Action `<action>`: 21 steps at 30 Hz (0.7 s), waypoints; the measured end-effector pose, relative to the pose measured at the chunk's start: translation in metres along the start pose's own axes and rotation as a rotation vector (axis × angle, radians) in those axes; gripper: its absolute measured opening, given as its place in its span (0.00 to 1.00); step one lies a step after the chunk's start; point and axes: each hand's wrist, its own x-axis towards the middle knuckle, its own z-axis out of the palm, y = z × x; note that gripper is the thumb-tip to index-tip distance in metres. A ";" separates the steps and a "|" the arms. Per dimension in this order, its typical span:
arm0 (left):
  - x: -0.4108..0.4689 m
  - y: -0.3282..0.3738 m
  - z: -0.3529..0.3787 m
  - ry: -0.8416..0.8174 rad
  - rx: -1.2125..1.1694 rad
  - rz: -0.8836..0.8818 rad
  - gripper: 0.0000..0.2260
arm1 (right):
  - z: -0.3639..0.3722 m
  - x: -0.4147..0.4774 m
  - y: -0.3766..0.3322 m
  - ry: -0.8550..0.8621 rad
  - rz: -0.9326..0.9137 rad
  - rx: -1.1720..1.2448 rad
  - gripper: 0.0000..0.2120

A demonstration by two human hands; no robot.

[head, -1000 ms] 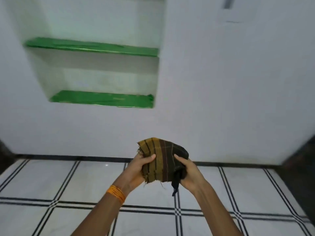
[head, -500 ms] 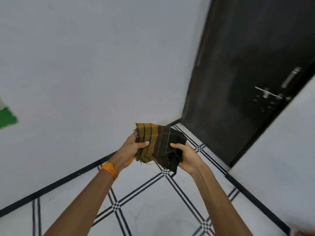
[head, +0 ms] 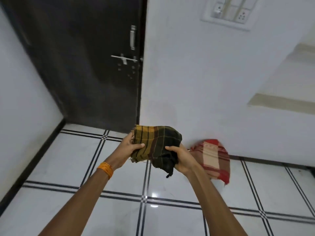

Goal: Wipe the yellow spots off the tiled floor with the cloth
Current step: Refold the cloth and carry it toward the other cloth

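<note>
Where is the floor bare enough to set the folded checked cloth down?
Bare tiles lie left of the hands, between the black skirting and the dark door, and in front, below the arms. Right is crowded: a red checked cloth lies against the wall. Both hands, left hand and right hand, hold the cloth.

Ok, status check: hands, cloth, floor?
Left hand and right hand both gripping cloth, held above tiled floor. No yellow spots visible. Red cloth by wall.

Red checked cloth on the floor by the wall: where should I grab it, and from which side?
Pinch the raised hump of the red cloth from above, reaching from the open floor side. It lies bunched against the wall, with a loose corner trailing toward you; that corner would only drag.
</note>
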 end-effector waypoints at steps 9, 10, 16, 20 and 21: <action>0.160 -0.019 0.174 -0.325 0.144 -0.134 0.19 | -0.174 0.013 -0.046 0.328 -0.080 0.347 0.19; 0.170 -0.024 0.189 -0.344 0.168 -0.145 0.18 | -0.189 0.015 -0.048 0.347 -0.086 0.363 0.18; 0.237 -0.067 0.289 -0.325 0.343 -0.172 0.13 | -0.301 0.045 -0.063 0.415 -0.008 0.397 0.19; 0.280 -0.093 0.341 -0.243 0.485 -0.124 0.15 | -0.368 0.077 -0.073 0.435 0.039 0.396 0.18; 0.293 -0.101 0.352 -0.228 0.513 -0.127 0.15 | -0.385 0.088 -0.074 0.436 0.048 0.402 0.17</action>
